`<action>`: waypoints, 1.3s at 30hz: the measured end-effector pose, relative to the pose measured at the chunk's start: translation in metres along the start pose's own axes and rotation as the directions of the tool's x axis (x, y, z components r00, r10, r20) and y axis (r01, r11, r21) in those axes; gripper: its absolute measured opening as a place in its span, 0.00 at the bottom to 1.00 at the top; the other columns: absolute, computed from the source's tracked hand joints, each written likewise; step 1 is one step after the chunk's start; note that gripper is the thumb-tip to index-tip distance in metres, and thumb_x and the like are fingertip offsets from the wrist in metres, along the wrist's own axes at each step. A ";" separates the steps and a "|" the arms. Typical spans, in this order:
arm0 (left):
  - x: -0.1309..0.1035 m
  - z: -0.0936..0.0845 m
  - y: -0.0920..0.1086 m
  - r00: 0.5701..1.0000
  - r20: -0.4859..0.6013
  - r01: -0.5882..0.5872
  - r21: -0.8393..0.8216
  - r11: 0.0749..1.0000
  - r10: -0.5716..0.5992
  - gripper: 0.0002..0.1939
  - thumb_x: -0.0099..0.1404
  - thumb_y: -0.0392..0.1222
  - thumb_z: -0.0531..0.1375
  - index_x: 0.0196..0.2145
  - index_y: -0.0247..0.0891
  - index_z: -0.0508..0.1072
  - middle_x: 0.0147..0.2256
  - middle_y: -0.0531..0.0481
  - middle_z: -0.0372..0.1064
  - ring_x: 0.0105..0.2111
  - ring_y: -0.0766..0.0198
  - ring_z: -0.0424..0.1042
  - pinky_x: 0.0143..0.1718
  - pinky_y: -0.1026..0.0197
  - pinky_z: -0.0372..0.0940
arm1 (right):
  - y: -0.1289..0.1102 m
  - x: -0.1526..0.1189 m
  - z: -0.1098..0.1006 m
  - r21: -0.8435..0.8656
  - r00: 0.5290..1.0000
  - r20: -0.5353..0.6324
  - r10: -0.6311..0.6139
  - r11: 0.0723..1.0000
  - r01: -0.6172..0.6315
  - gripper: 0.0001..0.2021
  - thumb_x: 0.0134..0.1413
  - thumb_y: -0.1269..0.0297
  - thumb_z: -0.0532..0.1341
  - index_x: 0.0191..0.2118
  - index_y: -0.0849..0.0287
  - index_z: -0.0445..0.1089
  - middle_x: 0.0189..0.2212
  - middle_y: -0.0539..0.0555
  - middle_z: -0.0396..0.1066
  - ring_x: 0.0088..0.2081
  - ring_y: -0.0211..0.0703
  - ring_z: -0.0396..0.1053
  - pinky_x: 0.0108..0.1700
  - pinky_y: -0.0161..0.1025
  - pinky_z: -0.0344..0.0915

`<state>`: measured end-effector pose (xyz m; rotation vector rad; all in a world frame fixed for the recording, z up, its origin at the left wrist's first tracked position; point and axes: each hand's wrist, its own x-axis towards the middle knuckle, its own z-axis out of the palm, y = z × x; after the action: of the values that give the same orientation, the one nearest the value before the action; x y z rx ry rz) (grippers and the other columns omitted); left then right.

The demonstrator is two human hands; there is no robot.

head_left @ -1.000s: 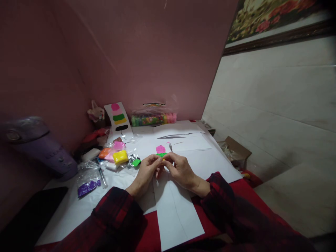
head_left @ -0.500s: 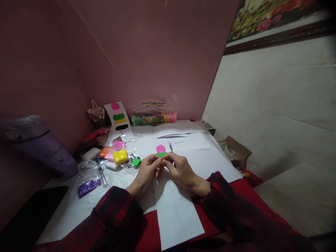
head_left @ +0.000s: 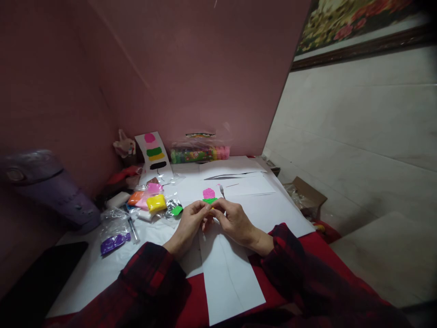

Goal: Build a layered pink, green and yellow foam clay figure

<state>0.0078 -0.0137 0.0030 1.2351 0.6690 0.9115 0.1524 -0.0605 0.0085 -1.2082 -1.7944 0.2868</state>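
My left hand (head_left: 191,223) and my right hand (head_left: 235,224) meet over a white paper strip (head_left: 232,282), fingertips pinched together. A small bit of yellow clay (head_left: 213,208) shows between the fingertips; most of it is hidden. Just beyond them, a pink clay patch (head_left: 209,193) and a green clay band (head_left: 209,200) lie on the strip. A small fork (head_left: 222,190) rests right of the pink patch. At the back left leans a card (head_left: 157,166) with pink, green, yellow and black shapes.
Left of my hands lie clay packets, including a yellow one (head_left: 156,203) and a purple one (head_left: 115,244). A purple bottle (head_left: 58,191) stands far left. Bagged clay sticks (head_left: 200,154) lie against the wall. An open cardboard box (head_left: 309,196) is at the right.
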 end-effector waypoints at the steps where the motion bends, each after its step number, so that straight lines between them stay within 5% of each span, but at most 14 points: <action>1: 0.000 0.000 0.000 1.000 -0.002 0.002 0.002 1.000 -0.002 0.18 0.55 0.53 0.66 0.26 0.34 0.69 0.19 0.53 0.64 0.16 0.72 0.59 0.18 0.67 0.53 | 0.000 0.000 0.000 0.000 1.000 0.003 0.002 1.000 -0.002 0.05 0.61 0.71 0.57 0.37 0.58 0.69 0.29 0.51 0.73 0.30 0.39 0.70 0.35 0.36 0.65; 39: 0.001 -0.001 -0.002 1.000 0.018 -0.005 0.030 1.000 0.004 0.16 0.58 0.51 0.64 0.26 0.34 0.67 0.19 0.54 0.63 0.16 0.73 0.59 0.18 0.68 0.54 | 0.001 0.000 0.000 -0.005 1.000 0.021 0.011 1.000 -0.011 0.04 0.61 0.70 0.56 0.37 0.58 0.68 0.29 0.51 0.73 0.29 0.39 0.70 0.34 0.36 0.65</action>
<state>0.0079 -0.0125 0.0010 1.2706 0.6678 0.8959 0.1533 -0.0605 0.0078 -1.2231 -1.8086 0.3024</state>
